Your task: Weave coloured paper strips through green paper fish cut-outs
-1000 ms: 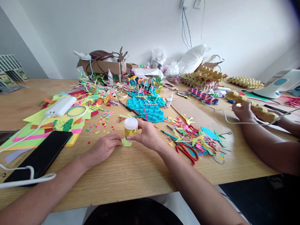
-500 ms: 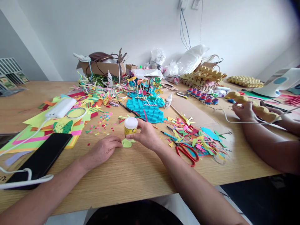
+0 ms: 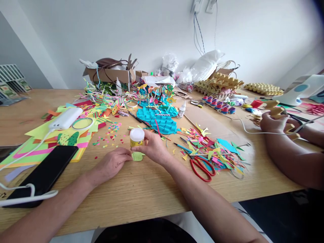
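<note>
In the head view my right hand [image 3: 154, 147] is wrapped round a small jar [image 3: 137, 138] with a white lid and a yellow label. The jar is upright, just above or on a light green paper piece [image 3: 137, 156]; I cannot tell if they touch. My left hand [image 3: 112, 163] rests on the table, its fingertips pressed together at the left edge of that paper. Part of the paper is hidden behind the jar and fingers.
Right of my hands lie red-handled scissors [image 3: 202, 168] and colourful paper scraps [image 3: 215, 152]. A black phone [image 3: 43, 175] and a white power bank [image 3: 66, 118] lie left. Blue paper scales [image 3: 164, 121] are behind. At right, a co-worker's hands [image 3: 274, 121] hold a yellowish egg-carton strip [image 3: 289, 127].
My right hand has moved the jar slightly left, closer to my left fingertips. The co-worker's hands have shifted right and turned the egg-carton strip.
</note>
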Demonstrator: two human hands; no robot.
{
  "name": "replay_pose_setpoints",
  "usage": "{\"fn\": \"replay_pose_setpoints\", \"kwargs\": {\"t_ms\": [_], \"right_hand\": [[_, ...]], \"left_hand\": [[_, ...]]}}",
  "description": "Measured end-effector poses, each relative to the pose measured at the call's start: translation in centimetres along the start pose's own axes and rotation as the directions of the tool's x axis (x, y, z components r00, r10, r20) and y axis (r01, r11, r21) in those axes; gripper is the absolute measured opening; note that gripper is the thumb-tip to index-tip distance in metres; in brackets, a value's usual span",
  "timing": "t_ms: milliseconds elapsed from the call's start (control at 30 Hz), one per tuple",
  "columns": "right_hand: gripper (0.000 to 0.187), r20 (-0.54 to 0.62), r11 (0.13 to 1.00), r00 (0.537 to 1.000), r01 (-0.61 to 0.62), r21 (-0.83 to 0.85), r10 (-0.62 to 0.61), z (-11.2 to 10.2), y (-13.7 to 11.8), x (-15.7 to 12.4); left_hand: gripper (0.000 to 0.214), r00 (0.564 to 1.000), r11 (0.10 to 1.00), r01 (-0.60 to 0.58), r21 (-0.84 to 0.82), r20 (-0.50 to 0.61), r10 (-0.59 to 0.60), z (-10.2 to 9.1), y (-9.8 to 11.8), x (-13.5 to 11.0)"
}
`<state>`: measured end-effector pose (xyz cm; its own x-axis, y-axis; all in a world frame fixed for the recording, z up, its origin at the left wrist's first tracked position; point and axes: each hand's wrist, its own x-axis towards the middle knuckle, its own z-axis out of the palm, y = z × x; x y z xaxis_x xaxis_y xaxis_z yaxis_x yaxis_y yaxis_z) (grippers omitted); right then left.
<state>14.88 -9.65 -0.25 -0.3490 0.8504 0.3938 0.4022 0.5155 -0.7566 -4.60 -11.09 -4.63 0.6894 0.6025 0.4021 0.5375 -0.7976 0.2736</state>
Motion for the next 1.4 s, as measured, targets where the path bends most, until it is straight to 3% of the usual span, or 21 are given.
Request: {"fn": "replay_pose_setpoints", "kwargs": {"t_ms": [700,1400], "right_hand": [[0.027,-0.024,1.000,0.999,0.026,-0.009,-0.026,0.3,0.3,0.2],[0.032,-0.053,1.000,0.998,-0.028,-0.005,0.028,-0.5,0.6,0.1]], "left_hand": [[0.033,1.000,0.999,-0.018,0.036,-0.015,0.019,0.1,0.1,0.0],[0.034,1.000,1.000,-0.019,0.020,-0.003,0.019,0.1,0.0,0.1]]}}
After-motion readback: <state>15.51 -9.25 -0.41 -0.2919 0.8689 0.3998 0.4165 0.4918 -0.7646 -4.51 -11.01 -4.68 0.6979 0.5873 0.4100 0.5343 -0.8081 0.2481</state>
